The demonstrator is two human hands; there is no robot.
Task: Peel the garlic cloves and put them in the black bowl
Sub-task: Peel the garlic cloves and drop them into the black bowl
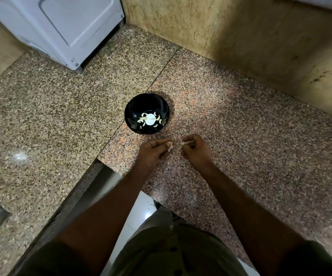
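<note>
Here, black bowl (147,114) of peeled cloves (150,120) on speckled granite counter (240,136), white appliance (61,30) behind left, left hand (154,150) pinching garlic clove (169,146), right hand (196,149) pinching papery skin (185,143), nothing between hands and bowl.

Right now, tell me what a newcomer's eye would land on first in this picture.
First the black bowl in the middle of the speckled granite counter, with pale peeled garlic cloves lying round a bright glare spot on its bottom. Next, just in front of it, the left hand and the right hand, held slightly apart, each pinching a small pale bit of garlic or skin. A white appliance stands at the far left.
</note>
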